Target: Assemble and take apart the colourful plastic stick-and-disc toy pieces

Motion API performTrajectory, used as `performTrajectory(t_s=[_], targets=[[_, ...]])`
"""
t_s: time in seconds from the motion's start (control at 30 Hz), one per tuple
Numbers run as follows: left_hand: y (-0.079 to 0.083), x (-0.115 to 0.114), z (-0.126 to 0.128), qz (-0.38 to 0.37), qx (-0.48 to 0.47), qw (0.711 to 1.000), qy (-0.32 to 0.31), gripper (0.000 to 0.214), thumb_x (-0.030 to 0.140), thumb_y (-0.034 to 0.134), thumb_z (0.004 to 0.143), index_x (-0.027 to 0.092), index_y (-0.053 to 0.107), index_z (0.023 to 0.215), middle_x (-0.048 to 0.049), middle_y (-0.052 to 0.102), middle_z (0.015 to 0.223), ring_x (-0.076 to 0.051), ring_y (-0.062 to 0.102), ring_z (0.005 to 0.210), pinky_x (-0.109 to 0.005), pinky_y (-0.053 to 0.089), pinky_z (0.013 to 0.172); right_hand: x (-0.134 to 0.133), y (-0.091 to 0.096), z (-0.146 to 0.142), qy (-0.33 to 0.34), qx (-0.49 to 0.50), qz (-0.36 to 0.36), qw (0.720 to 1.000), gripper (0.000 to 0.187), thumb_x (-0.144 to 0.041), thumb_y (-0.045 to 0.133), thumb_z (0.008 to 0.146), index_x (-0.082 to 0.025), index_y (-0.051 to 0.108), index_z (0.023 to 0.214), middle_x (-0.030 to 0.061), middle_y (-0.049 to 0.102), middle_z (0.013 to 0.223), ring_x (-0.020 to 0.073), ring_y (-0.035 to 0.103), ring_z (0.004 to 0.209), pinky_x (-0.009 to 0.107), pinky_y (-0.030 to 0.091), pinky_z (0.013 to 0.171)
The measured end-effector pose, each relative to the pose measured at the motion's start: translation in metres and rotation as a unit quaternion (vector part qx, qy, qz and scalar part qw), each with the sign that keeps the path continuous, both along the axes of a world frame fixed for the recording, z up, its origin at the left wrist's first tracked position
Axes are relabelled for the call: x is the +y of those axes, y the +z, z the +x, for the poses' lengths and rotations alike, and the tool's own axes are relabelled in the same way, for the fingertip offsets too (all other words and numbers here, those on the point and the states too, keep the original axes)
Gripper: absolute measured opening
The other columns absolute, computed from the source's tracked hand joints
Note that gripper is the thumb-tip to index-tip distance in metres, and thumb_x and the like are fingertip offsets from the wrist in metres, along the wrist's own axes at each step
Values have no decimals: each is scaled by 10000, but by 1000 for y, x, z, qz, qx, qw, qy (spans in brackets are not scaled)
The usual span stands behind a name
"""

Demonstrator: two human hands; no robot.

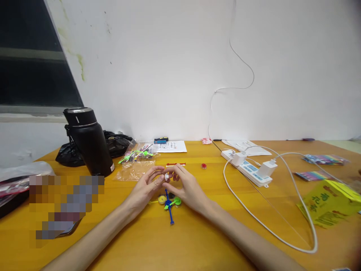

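A small white round plastic piece (167,176) is held up between the fingertips of both hands, above the table. My left hand (149,183) comes in from the left, its thumb and finger closed against the piece. From the right, the curved fingers of my right hand (188,185) meet the same piece, partly covering it. Just below the hands lie a blue arrow-shaped plastic strip (170,215), a green arrow-shaped strip (172,203) and a yellow round piece (161,199), overlapping on the wood. Behind the fingers rests a red strip (176,164), and a red round piece (204,166) lies to the right.
A black bottle (89,145) stands at left beside a black plastic bag (120,145). Clear bags (135,170) with colourful parts lie behind my left hand. Rightward are a white power strip (255,174) with looping cables and a yellow-green package (328,203). A phone (70,228) lies front left.
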State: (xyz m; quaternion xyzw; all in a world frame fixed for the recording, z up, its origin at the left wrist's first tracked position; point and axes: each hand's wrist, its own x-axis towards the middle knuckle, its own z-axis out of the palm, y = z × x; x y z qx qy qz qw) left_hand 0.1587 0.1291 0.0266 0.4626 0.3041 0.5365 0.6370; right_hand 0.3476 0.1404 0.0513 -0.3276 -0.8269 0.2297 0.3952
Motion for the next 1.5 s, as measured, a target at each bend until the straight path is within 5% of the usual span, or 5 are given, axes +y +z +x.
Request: performTrajectory(t_s=[0.27, 0.47, 0.8, 1.17, 1.5], targets=[[2, -10, 8, 29, 60, 998, 4, 376, 376, 770, 849, 242, 649, 1180, -75, 620, 1325, -240, 600, 1240, -353, 494, 1062, -9, 5, 18, 2, 9, 21, 1000, 213, -410, 630, 966, -240, 639, 1094, 39, 649, 1022, 180, 610, 915, 284, 481, 844], [2, -3, 2, 79, 152, 982, 74, 302, 470, 666, 899, 220, 657, 1068, -68, 684, 1121, -238, 625, 1163, -351, 504, 1001, -2, 0, 36, -80, -1, -11, 997, 348, -466, 499, 1015, -207, 542, 787, -3, 586, 730, 146, 531, 665, 262, 405, 625], [-16, 10, -8, 104, 264, 957, 62, 265, 416, 676, 861, 200, 663, 1015, -83, 714, 1059, -258, 662, 1065, -378, 471, 970, 25, -11, 68, -143, -102, 2, 984, 111, -288, 564, 922, -209, 587, 996, 30, 685, 857, 163, 637, 750, 271, 476, 700], [-5, -2, -4, 120, 316, 941, 17, 220, 358, 668, 867, 208, 680, 1028, -75, 699, 1040, -228, 637, 978, -322, 471, 875, 34, 5, 113, -399, -373, -56, 836, 223, -349, 564, 883, -162, 667, 948, 168, 736, 901, 305, 703, 820, 315, 398, 625], [4, -6, -4, 128, 331, 935, -2, 254, 386, 706, 856, 223, 697, 1050, -95, 709, 1095, -250, 645, 1019, -313, 467, 851, 37, -4, 115, -423, -354, -53, 833, 385, -430, 508, 977, -133, 570, 1214, 181, 733, 923, 325, 712, 870, 323, 419, 660]])
